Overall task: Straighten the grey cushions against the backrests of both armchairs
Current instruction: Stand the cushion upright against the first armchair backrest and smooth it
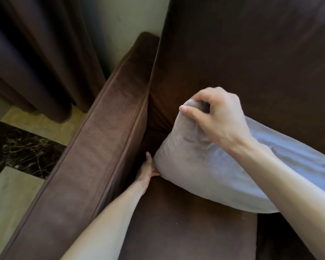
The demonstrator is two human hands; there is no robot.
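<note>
A grey cushion [201, 171] lies tilted on the seat of a brown armchair, its upper edge near the backrest [251, 53]. My right hand [218, 119] pinches the cushion's top left corner from above. My left hand [147, 170] holds the cushion's lower left corner, down by the gap between the seat [176, 231] and the left armrest [94, 156]. The cushion's right part runs out of view behind my right forearm.
Dark brown curtains [36, 53] hang at the left beside a pale wall [124, 19]. Beyond the armrest the floor shows beige tiles with a dark marble band [17, 147].
</note>
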